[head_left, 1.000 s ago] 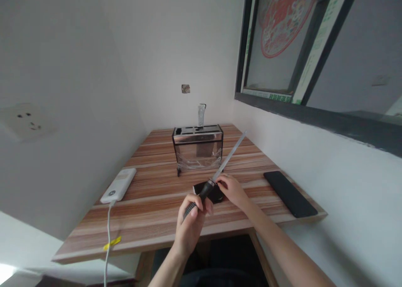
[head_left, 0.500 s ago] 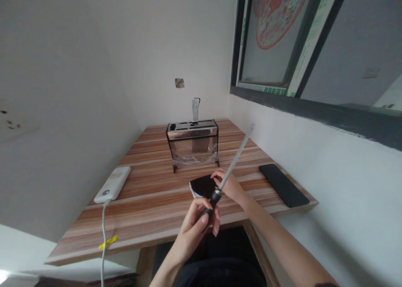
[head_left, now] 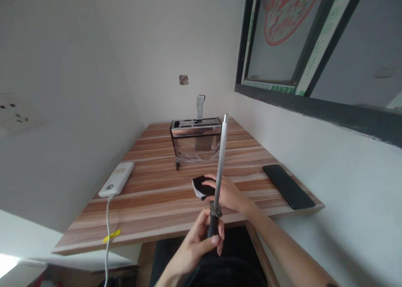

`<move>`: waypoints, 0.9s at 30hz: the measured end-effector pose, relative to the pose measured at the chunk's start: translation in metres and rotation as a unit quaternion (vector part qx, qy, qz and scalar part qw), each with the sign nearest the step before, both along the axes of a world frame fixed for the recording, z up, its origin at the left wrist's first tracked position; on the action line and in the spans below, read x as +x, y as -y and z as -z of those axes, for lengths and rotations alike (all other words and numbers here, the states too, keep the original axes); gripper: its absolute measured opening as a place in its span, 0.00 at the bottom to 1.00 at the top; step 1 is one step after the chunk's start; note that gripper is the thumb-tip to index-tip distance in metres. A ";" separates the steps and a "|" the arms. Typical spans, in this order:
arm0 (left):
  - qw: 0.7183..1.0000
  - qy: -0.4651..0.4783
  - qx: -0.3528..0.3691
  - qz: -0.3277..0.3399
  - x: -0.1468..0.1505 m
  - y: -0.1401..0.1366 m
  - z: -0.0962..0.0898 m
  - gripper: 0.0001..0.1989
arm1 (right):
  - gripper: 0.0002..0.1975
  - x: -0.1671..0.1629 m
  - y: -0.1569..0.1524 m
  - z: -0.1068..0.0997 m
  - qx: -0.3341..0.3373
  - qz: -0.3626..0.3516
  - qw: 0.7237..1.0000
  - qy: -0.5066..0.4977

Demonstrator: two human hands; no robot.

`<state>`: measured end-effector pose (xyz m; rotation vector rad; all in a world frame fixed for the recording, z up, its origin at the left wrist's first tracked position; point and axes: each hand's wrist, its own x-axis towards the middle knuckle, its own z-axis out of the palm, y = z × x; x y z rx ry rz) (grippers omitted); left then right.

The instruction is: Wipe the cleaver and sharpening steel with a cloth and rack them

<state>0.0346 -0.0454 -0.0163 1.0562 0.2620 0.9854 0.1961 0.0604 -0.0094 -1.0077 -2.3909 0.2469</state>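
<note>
My left hand [head_left: 204, 239] is closed round the black handle of a sharpening steel [head_left: 221, 157]. The metal rod points up, almost upright, with its tip in front of the rack's right side. My right hand [head_left: 230, 193] is on the tabletop behind the rod, its fingers and thumb closing on a black cloth [head_left: 199, 183] with a white edge. Part of that cloth is hidden under the fingers. Farther back stands a knife rack [head_left: 196, 132] with a metal top, dark frame and clear plastic round it; a plastic-wrapped handle [head_left: 200, 107] sticks up from its slots.
A black phone [head_left: 289, 186] lies at the right edge of the wood-grain table [head_left: 150, 190]. On the left is a white power bank [head_left: 117, 179], its cable [head_left: 107, 224] running over the front edge past yellow tape [head_left: 112, 235]. Walls and a window [head_left: 282, 40] border the table.
The sharpening steel has swung from leaning right to nearly upright in my left hand. My right hand has moved farther over the black cloth. The whole view has shifted slightly.
</note>
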 end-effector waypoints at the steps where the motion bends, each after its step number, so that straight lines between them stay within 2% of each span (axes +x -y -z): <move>1: 1.000 -0.020 -0.002 -0.003 -0.004 0.001 -0.001 0.15 | 0.26 0.000 0.001 -0.001 -0.019 -0.005 1.000 0.014; 3: 0.999 -0.052 0.002 -0.009 -0.009 0.004 -0.006 0.12 | 0.29 0.002 0.002 -0.004 -0.052 -0.006 0.998 0.041; 6: 0.996 -0.087 0.029 0.008 -0.011 0.009 -0.015 0.09 | 0.25 0.001 0.001 -0.011 -0.074 -0.002 0.994 0.080; 9: 0.990 -0.123 0.058 0.019 -0.011 0.015 -0.021 0.08 | 0.22 -0.004 0.002 -0.017 -0.062 0.003 0.990 0.127; 12: 0.985 -0.159 0.072 0.003 -0.012 0.019 -0.021 0.10 | 0.23 -0.012 0.004 -0.020 -0.041 0.020 0.984 0.172; 15: 0.987 -0.148 0.060 -0.015 -0.016 0.020 -0.018 0.13 | 0.23 -0.019 0.005 -0.018 -0.006 0.054 0.981 0.185; 18: 0.988 -0.143 0.013 -0.062 -0.016 0.020 -0.014 0.14 | 0.22 -0.027 0.003 -0.013 0.022 0.092 0.983 0.159; 21: 0.986 -0.129 -0.025 -0.107 -0.014 0.018 -0.010 0.16 | 0.19 -0.032 -0.001 -0.008 0.021 0.125 0.986 0.110; 24: 0.981 -0.128 -0.055 -0.135 -0.013 0.013 -0.008 0.17 | 0.17 -0.030 -0.005 -0.005 -0.003 0.166 0.984 0.060; 27: 0.974 -0.145 -0.079 -0.157 -0.011 0.009 -0.007 0.19 | 0.16 -0.022 -0.008 -0.007 -0.049 0.185 0.979 -0.075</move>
